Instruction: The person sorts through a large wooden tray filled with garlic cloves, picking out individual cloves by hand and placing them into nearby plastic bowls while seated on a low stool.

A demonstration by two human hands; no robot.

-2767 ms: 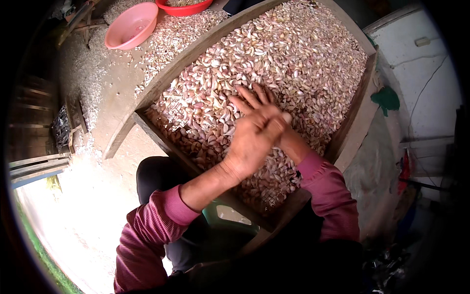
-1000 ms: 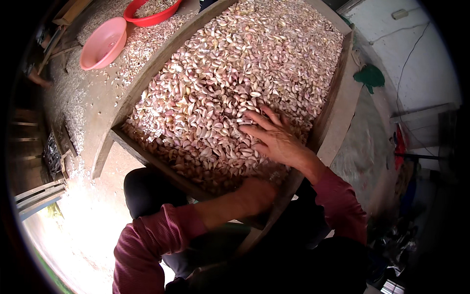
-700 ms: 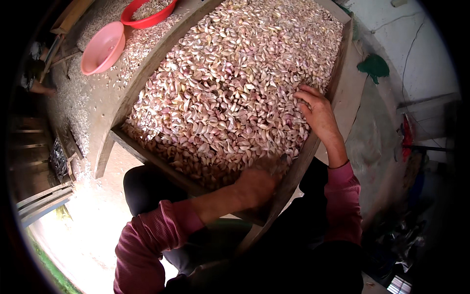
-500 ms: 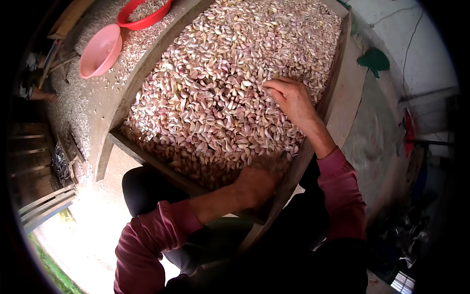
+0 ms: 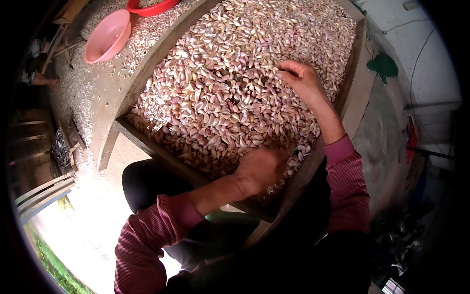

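A wooden tray (image 5: pixel 152 149) holds a thick layer of loose garlic cloves (image 5: pixel 215 98), pinkish and cream, some in bright sun. Over the cloves on the right side, my right hand (image 5: pixel 304 83) has thumb and index finger drawn together in a pinch; whatever lies between the tips is too small to make out. My left hand (image 5: pixel 263 169) is low in the shaded near corner, its back toward me, touching or just above the cloves. Its fingertips are hidden by shadow and the hand itself. Beside it, some of the tray's dark bottom shows, with small bits scattered on it.
A pink basin (image 5: pixel 108 36) and a red basin (image 5: pixel 154 9) with cloves in it are on the floor at upper left, among scattered cloves and pale skins. Another person's hand (image 5: pixel 53 84) shows at far left. Wooden slats (image 5: pixel 46 196) are at lower left.
The whole view has shifted a little, with the tray now farther right and higher. My left hand has moved slightly up and right, leaving more of the tray's near corner visible. My right hand keeps its pinch.
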